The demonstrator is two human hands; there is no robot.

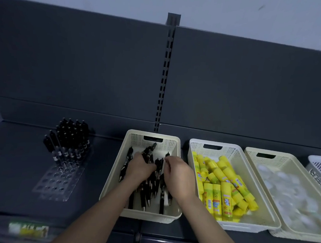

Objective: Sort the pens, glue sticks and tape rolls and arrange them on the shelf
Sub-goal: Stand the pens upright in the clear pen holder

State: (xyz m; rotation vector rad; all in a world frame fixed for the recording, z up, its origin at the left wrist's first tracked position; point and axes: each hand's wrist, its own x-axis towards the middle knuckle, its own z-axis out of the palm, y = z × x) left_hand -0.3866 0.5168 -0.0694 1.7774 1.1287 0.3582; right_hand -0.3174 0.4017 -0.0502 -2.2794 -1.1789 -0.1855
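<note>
Forearms reach into the cream basket (148, 217) on the shelf (17, 169), left hand (138, 168) with fingers wrapped round a bunch of glossy black pens (151, 190), right hand (179, 176) pinching another, and with the clear holder (56, 182) only part-filled and glue sticks (225, 189) and blurry tape rolls (290, 195) unsorted, it looks early going.

The light is dim and bluish with no hard shadows; the dark shelf (21, 169) and back panel (84, 60) lose detail, and the yellow glue sticks (225, 183) are the brightest patch. The tape rolls (290, 191) look washed out and smeared. The label (28, 229) on the shelf's front edge is blurred, and straight lines bow toward the frame edges.
</note>
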